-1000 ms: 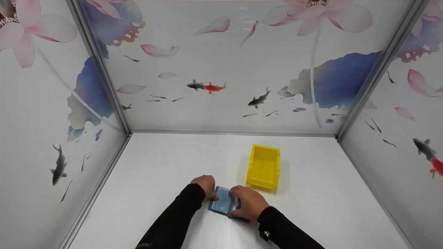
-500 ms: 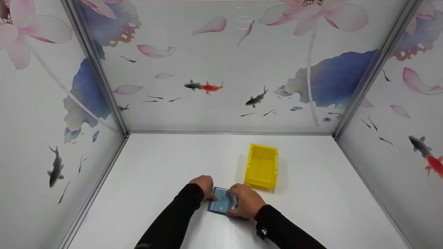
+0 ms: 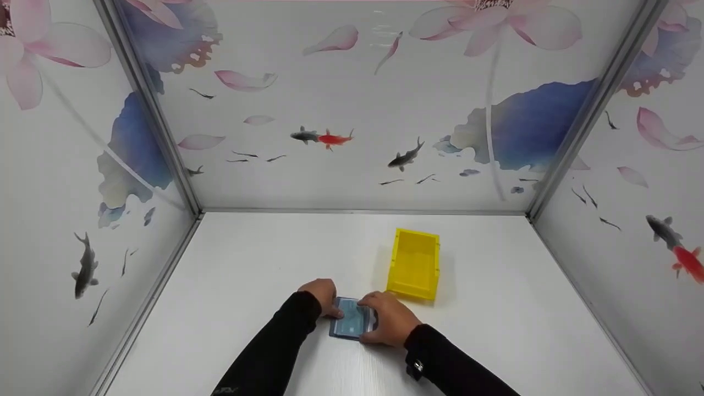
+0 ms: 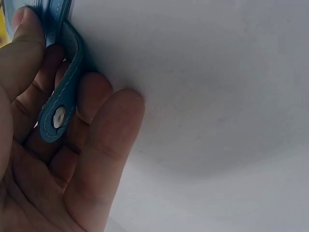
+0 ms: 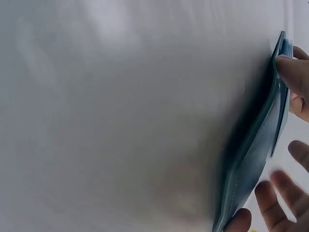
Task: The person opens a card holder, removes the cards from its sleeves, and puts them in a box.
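- Head: looks forward and down from above, far enough back for the white surface [image 3: 247,253]'s far edge and both far corners.
- Left wrist: very close, facing the left hand [image 4: 58,130]'s palm and the strap [image 4: 65,89] of the blue holder [image 4: 58,19].
- Right wrist: near and low, facing across the surface, holder almost edge-on.
- Head and right wrist share holder, surface and both hands.

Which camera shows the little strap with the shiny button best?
The left wrist view: there the strap and its silver button look big and close, by the left hand. The head and right wrist views show the blue holder, but I can't make out the strap there.
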Demonstrator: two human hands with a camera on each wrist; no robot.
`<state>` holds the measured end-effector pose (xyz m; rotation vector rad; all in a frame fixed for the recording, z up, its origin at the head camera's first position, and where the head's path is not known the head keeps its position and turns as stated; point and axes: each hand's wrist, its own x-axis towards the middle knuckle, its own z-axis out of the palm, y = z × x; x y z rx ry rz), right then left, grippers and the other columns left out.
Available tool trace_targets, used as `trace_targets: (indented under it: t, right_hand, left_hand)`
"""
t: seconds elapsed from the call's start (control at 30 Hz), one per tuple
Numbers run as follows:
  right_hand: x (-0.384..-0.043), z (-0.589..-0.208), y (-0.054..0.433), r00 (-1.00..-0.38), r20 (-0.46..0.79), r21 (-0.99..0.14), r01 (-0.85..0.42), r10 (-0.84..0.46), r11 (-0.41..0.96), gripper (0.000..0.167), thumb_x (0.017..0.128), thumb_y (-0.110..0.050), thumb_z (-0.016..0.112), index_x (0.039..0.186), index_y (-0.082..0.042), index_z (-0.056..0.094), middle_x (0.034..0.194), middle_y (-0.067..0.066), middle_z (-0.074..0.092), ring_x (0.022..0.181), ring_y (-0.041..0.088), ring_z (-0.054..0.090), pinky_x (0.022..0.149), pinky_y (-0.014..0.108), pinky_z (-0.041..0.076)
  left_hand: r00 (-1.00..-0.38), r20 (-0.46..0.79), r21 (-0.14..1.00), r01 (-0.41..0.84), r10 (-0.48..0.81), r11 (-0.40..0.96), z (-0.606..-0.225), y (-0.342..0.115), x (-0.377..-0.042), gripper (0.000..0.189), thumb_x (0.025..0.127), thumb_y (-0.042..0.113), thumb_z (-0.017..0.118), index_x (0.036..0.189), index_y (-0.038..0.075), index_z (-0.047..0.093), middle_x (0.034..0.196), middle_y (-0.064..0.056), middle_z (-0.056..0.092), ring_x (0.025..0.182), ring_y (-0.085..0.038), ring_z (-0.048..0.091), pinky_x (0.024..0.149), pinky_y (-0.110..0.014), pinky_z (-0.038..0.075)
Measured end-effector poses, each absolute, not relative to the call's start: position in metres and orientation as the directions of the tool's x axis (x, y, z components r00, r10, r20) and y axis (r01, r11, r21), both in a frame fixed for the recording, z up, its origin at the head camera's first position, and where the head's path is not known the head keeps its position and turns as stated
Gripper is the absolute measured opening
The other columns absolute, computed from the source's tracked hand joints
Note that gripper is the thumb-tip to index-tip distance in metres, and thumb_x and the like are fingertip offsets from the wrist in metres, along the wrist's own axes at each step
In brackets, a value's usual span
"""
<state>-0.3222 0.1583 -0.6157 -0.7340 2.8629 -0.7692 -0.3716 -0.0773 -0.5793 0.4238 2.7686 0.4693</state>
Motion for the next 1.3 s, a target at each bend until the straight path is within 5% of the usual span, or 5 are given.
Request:
trace_targets:
  t: [0.5,0.73,1.07,1.3]
  right_hand:
    - [-0.329,-0.614,0.160,-0.884,-0.010,-0.595,-0.371,-0.468,0.713,0.080,0.076,-0.039,0.106,0.145,-0.014,0.073,0.138,0.002,0.072,0.120,0.019,0.065,0.112,0.046,0.056]
    - [-0.329,-0.613,0.167,-0.882,-0.053,-0.624,-0.337,-0.469,0.705,0.065,0.080,-0.036,0.104,0.135,-0.011,0.081,0.139,0.002,0.068,0.113,0.018,0.063,0.102,0.038,0.056]
    - [-0.321,-0.594,0.189,-0.925,-0.064,-0.545,-0.281,-0.374,0.790,0.060,0.081,-0.036,0.103,0.133,-0.013,0.084,0.143,0.002,0.066,0.120,0.020,0.063,0.113,0.047,0.058]
    - [-0.331,-0.555,0.224,-0.963,0.060,-0.458,-0.261,-0.263,0.850,0.052,0.081,-0.030,0.103,0.127,-0.013,0.086,0.143,0.005,0.066,0.126,0.025,0.063,0.118,0.048,0.057]
  left_hand:
    - [-0.908,-0.230,0.392,0.242,0.349,0.888,-0.599,-0.083,-0.383,0.045,0.088,0.033,0.101,0.066,0.013,0.067,0.060,0.007,0.054,0.060,-0.016,0.045,0.057,-0.033,0.037]
    - [-0.919,-0.236,0.352,0.222,0.316,0.909,-0.583,-0.078,-0.371,0.039,0.090,0.033,0.099,0.075,0.010,0.072,0.069,0.004,0.062,0.066,-0.016,0.050,0.063,-0.032,0.043]
    - [-0.918,-0.207,0.325,0.261,0.337,0.909,-0.576,-0.076,-0.364,0.035,0.093,0.032,0.097,0.081,0.008,0.075,0.072,0.000,0.067,0.068,-0.017,0.053,0.068,-0.034,0.049]
    - [-0.916,-0.205,0.342,0.264,0.346,0.902,-0.575,-0.076,-0.361,0.035,0.092,0.031,0.098,0.079,0.008,0.075,0.069,0.003,0.064,0.065,-0.016,0.052,0.066,-0.033,0.046]
